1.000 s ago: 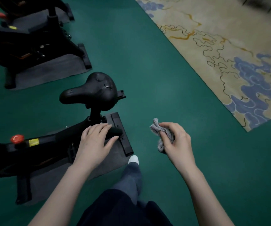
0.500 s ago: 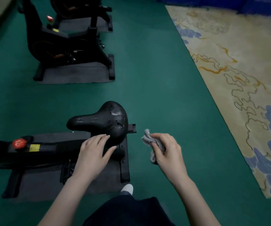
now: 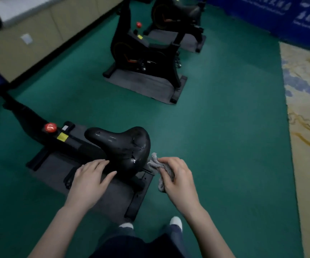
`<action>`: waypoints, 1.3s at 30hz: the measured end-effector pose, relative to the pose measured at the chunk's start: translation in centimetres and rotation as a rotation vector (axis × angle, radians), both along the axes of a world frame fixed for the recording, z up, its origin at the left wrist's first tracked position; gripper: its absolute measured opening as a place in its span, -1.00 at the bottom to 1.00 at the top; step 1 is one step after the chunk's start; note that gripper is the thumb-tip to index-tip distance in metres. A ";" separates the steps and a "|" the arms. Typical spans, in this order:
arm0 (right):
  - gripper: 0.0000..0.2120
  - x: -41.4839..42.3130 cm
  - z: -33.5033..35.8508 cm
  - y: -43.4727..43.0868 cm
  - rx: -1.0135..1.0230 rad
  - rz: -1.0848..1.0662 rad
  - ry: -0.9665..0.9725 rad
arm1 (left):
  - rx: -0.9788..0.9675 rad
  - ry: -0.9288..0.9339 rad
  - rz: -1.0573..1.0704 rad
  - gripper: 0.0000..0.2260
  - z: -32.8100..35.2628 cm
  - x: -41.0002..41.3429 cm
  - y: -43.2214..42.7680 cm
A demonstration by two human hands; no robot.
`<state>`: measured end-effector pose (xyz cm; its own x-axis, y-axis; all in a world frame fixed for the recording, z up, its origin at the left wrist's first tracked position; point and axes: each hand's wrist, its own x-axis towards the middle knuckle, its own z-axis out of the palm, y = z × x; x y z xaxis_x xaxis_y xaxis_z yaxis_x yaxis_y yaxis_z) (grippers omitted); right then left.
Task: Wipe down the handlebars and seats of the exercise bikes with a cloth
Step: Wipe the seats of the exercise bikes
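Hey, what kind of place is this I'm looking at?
Probably a gym or fitness room: black exercise bikes stand in a row on grey mats over a green floor, and the right hand holds a cloth beside the nearest seat.

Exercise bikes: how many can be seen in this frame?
3. The nearest bike is at lower left. The second bike stands beyond it at centre. The third bike is behind that, cut off by the top edge. Others may be out of frame.
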<state>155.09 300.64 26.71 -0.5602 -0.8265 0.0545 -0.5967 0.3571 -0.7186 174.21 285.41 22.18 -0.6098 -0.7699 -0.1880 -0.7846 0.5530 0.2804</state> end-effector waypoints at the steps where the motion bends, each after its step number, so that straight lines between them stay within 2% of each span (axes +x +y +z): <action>1: -0.83 -1.2 0.1 0.3 0.000 0.050 0.006 | 0.002 0.009 0.049 -0.52 0.1 -0.8 1.1; 9: -0.82 -9.0 0.4 3.6 0.005 0.282 -0.018 | 0.003 0.040 0.293 -0.49 0.9 -5.9 9.3; 16: -0.82 -12.3 -0.2 3.4 0.019 0.395 -0.052 | 0.005 0.007 0.444 -0.49 1.1 -7.2 12.0; 24: -0.83 -13.5 -0.5 -0.2 0.032 0.503 -0.058 | 0.028 0.030 0.559 -0.48 0.4 -8.1 10.2; 39: -0.81 -12.0 -2.4 -12.1 0.073 0.699 -0.055 | 0.092 0.153 0.801 -0.47 -2.1 -7.7 2.9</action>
<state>143.07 288.49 24.29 0.1033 -0.9943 -0.0280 -0.6670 -0.0484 -0.7435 166.52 288.35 20.05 0.0939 -0.9685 -0.2306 -0.8813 -0.1886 0.4334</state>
